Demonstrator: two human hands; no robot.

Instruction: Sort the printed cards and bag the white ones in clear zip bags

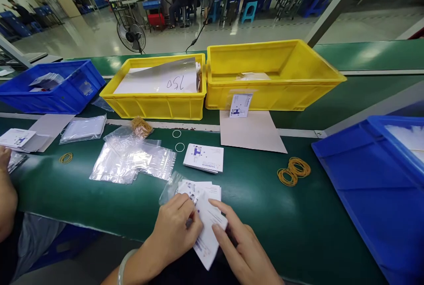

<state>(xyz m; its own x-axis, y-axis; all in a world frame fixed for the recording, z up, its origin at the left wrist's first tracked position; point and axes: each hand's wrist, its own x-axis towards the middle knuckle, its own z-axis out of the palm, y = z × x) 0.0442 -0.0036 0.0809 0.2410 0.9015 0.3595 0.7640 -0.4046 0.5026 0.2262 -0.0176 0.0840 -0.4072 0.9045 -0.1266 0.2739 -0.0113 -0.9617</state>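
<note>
My left hand (175, 227) and my right hand (243, 249) are both closed on a small stack of white printed cards (207, 219) at the near edge of the green table (258, 205). A clear plastic bag (168, 190) lies partly under the cards at their far left end. A second stack of the same cards (203, 158) lies just beyond my hands. Several clear zip bags (132, 157) are heaped to the left of it.
Two yellow bins (155, 104) (274, 95) stand at the back, one holding a sheet marked 750. Blue bins sit at the far left (59, 95) and at the right (374, 188). Rubber bands (293, 171) and grey cardboard (250, 133) lie about. Another person's arm (6, 196) rests at the left edge.
</note>
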